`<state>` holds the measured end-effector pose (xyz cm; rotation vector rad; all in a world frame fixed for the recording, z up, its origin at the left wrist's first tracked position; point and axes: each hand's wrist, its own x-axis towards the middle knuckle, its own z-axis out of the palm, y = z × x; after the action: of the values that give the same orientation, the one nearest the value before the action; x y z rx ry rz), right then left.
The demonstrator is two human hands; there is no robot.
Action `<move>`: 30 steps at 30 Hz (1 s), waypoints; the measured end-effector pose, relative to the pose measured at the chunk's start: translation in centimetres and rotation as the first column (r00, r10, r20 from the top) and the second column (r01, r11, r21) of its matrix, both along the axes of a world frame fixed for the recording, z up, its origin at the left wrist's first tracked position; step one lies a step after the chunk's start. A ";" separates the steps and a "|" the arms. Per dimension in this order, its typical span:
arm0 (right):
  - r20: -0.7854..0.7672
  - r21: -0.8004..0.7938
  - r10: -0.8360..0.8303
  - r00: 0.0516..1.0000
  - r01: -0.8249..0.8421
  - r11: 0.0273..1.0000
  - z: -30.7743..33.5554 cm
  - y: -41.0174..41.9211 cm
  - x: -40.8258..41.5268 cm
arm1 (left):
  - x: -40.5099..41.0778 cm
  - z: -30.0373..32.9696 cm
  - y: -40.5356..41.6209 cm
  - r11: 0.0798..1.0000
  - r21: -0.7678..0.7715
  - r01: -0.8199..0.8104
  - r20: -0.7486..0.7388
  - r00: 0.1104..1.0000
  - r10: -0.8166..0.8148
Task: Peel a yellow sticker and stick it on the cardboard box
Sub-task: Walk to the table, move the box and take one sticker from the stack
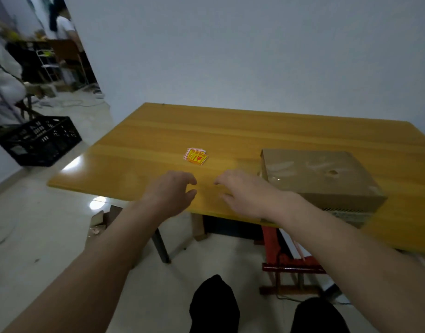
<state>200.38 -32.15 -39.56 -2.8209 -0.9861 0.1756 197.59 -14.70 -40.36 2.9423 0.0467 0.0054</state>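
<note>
A small stack of yellow stickers [196,156] with red print lies on the wooden table [158,131], near its middle. A closed cardboard box [319,176] with clear tape on its lid stands to the right of the stickers. My left hand [172,191] hovers over the table's near edge, fingers curled and apart, holding nothing. My right hand [240,192] hovers beside it, also with loose fingers and nothing in them, just left of the box. Both hands are a short way in front of the stickers, not touching them.
A black plastic crate [41,140] sits on the floor to the left of the table. A red stool [286,263] stands under the table's right part. A person [62,22] stands in the room beyond the doorway at far left. A pale wall is behind the table.
</note>
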 end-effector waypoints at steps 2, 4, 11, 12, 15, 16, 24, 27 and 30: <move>-0.014 -0.010 -0.017 1.000 0.017 1.000 -1.7 2.3 0.5 | 0.1 -0.7 0.8 1.000 0.014 -0.008 -0.019 1.000 0.008; -0.030 -0.033 -0.051 0.998 0.050 0.998 -2.9 3.9 1.4 | 0.5 -1.4 1.6 0.999 0.032 -0.013 -0.045 0.999 0.014; -0.145 0.054 -0.273 0.951 0.283 0.958 -5.5 8.1 6.8 | 4.0 -3.7 4.2 0.996 0.085 -0.035 -0.134 0.990 0.046; -0.151 0.076 -0.300 0.942 0.313 0.947 -5.9 8.7 7.4 | 4.6 -4.0 4.5 0.996 0.084 -0.037 -0.148 0.988 0.049; -0.150 0.093 -0.334 0.931 0.349 0.932 -7.0 9.8 9.1 | 6.1 -4.8 5.3 0.997 0.076 -0.035 -0.167 0.985 0.047; -0.143 0.090 -0.338 0.930 0.353 0.931 -7.3 10.1 9.7 | 6.6 -5.1 5.5 0.997 0.077 -0.031 -0.168 0.985 0.044; -0.111 -0.005 -0.321 0.941 0.323 0.947 -9.1 11.6 12.5 | 7.8 -6.2 6.1 0.986 0.150 -0.068 -0.120 0.989 0.086; -0.008 -0.025 -0.307 0.952 0.307 0.952 -9.6 11.4 11.3 | 7.6 -6.7 6.4 0.985 0.157 -0.070 -0.078 0.993 0.084; 0.062 -0.037 -0.268 0.962 0.270 0.962 -9.4 10.9 9.5 | 7.2 -7.0 6.3 0.985 0.157 -0.076 -0.048 0.995 0.085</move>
<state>209.85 -21.29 -48.96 -2.9783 -0.6040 0.0884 204.79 -8.38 -47.32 3.0932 0.1814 -0.0620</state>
